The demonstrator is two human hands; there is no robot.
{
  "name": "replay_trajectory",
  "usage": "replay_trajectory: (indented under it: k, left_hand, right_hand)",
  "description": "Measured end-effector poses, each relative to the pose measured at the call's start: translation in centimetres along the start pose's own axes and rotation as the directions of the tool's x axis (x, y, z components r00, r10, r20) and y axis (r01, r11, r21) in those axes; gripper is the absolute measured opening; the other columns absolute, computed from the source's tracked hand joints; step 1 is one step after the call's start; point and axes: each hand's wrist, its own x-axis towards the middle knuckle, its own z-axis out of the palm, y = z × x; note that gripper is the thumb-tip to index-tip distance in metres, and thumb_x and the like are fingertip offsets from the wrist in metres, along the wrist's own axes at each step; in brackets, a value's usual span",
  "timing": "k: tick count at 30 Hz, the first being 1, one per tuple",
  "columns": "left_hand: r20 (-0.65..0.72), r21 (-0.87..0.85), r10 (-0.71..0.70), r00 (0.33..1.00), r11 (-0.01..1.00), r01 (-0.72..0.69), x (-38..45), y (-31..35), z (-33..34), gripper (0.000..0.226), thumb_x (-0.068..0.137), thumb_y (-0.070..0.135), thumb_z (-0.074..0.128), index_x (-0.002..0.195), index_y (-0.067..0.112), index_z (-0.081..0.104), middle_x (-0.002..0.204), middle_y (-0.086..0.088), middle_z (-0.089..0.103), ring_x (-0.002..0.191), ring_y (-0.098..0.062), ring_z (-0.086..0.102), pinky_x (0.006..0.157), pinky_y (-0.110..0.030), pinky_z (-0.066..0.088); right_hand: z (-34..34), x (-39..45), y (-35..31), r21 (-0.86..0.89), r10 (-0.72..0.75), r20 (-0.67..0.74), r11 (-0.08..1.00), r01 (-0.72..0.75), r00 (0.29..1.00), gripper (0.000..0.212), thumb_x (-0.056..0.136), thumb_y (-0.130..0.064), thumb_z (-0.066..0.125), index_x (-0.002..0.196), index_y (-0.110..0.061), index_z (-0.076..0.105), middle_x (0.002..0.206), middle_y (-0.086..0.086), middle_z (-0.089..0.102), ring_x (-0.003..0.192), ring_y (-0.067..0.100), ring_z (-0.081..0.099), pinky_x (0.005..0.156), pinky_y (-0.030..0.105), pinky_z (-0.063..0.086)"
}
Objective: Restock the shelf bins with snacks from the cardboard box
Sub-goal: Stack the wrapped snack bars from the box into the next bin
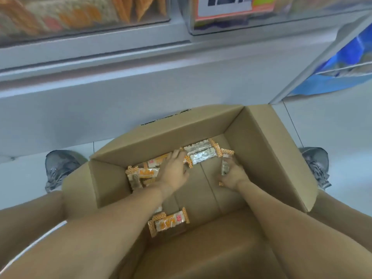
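Note:
An open cardboard box [265, 150] stands on the floor between my feet, below the shelf. Both arms reach down into it. My left hand [175, 170] lies with fingers stretched over orange-and-white snack packets [141, 174] at the box's left side. My right hand [233, 176] grips a snack packet [225, 167] held upright near the right wall. Two silver-backed packets [201, 154] lie at the far end between my hands. Another packet [169, 220] lies at the near end of the box floor.
Clear shelf bins [84, 19] with orange snacks sit above, and a second bin [233, 21] carries a label. Blue bags [346, 63] hang in a wire rack at the right. My grey shoes [60, 168] flank the box on the white floor.

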Motion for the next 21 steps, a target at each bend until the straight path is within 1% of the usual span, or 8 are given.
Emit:
replay_trajectory:
  k: [2, 5, 10, 12, 14, 15, 18, 21]
  left_hand:
    - [-0.042, 0.038, 0.010, 0.999, 0.999, -0.008, 1.2, 1.0, 2.3, 0.070, 0.089, 0.025, 0.065, 0.150, 0.016, 0.033, 0.146, -0.003, 0.039, 0.135, -0.026, 0.037, 0.113, -0.038, 0.030]
    - [-0.065, 0.160, -0.031, 0.997, 0.986, 0.041, 2.9, 1.8, 4.8, 0.085, 0.084, 0.036, 0.074, 0.151, 0.014, 0.027, 0.144, -0.007, 0.036, 0.132, -0.027, 0.037, 0.112, -0.040, 0.031]
    - [-0.060, 0.314, -0.049, 0.997, 0.947, 0.065, 5.2, 2.7, 6.0, 0.069, 0.081, 0.042, 0.075, 0.133, 0.008, 0.046, 0.127, -0.012, 0.040, 0.119, -0.030, 0.040, 0.103, -0.040, 0.036]
    - [-0.054, 0.253, -0.071, 0.996, 0.964, 0.083, 5.4, 3.0, 6.3, 0.067, 0.079, 0.043, 0.076, 0.129, 0.009, 0.047, 0.128, -0.012, 0.042, 0.120, -0.030, 0.040, 0.104, -0.039, 0.035]
    - [-0.061, 0.153, -0.062, 0.996, 0.986, 0.071, 5.1, 3.3, 6.4, 0.062, 0.080, 0.043, 0.075, 0.125, 0.010, 0.047, 0.127, -0.011, 0.050, 0.121, -0.029, 0.042, 0.102, -0.038, 0.035]
    - [-0.051, 0.080, -0.062, 0.997, 0.995, 0.066, 4.8, 3.5, 6.1, 0.059, 0.080, 0.041, 0.075, 0.123, 0.010, 0.047, 0.125, -0.011, 0.054, 0.120, -0.029, 0.044, 0.100, -0.037, 0.038]
    - [0.052, -0.211, -0.075, 0.996, 0.974, 0.084, 3.3, 3.3, 4.1, 0.057, 0.077, 0.039, 0.079, 0.116, 0.015, 0.047, 0.106, -0.004, 0.066, 0.102, -0.023, 0.061, 0.080, -0.036, 0.050]
    - [0.168, -0.430, -0.021, 0.986, 0.898, 0.092, 1.8, 2.6, 0.3, 0.057, 0.069, 0.034, 0.088, 0.112, 0.019, 0.053, 0.096, 0.012, 0.063, 0.094, -0.011, 0.063, 0.073, -0.024, 0.049]
  right_hand:
    - [0.9, 0.7, -0.2, 0.081, 0.051, -0.081, 0.996, -0.045, 0.995, 0.071, 0.082, -0.029, 0.075, 0.143, -0.021, 0.039, 0.141, 0.017, 0.040, 0.132, 0.033, 0.045, 0.109, 0.036, 0.041]
    - [1.9, 1.1, -1.0, 0.122, 0.119, -0.157, 0.987, -0.101, 0.980, 0.065, 0.082, -0.024, 0.074, 0.133, -0.005, 0.038, 0.131, 0.018, 0.052, 0.122, 0.034, 0.054, 0.095, 0.033, 0.046]
    - [1.7, 1.4, -2.3, 0.281, 0.275, -0.111, 0.930, -0.236, 0.955, 0.094, 0.068, -0.030, 0.090, 0.135, 0.001, 0.030, 0.122, 0.012, 0.062, 0.116, 0.031, 0.062, 0.094, 0.034, 0.051]
    - [1.4, 1.9, -2.6, 0.501, 0.345, 0.008, 0.811, -0.302, 0.939, 0.081, 0.064, -0.018, 0.087, 0.127, 0.003, 0.042, 0.106, 0.009, 0.065, 0.095, 0.026, 0.067, 0.082, 0.040, 0.060]
    - [0.8, 1.8, -2.9, 0.670, 0.321, 0.162, 0.658, -0.343, 0.933, 0.040, 0.069, -0.004, 0.072, 0.107, 0.001, 0.060, 0.086, 0.009, 0.069, 0.071, 0.021, 0.066, 0.065, 0.040, 0.062]
    - [0.3, 1.6, -3.1, 0.686, 0.270, 0.223, 0.639, -0.348, 0.937, 0.031, 0.071, 0.002, 0.065, 0.102, 0.000, 0.065, 0.082, 0.009, 0.070, 0.068, 0.021, 0.066, 0.062, 0.038, 0.062]
    - [-1.3, 0.4, -3.8, 0.643, 0.067, 0.342, 0.710, -0.286, 0.937, 0.047, 0.066, 0.009, 0.053, 0.108, -0.004, 0.070, 0.096, 0.011, 0.074, 0.085, 0.030, 0.072, 0.076, 0.046, 0.062]
    - [-3.3, -1.8, -5.5, 0.624, -0.087, 0.432, 0.747, -0.228, 0.898, 0.054, 0.066, 0.001, 0.061, 0.119, -0.009, 0.069, 0.119, 0.017, 0.071, 0.108, 0.036, 0.068, 0.097, 0.059, 0.052]
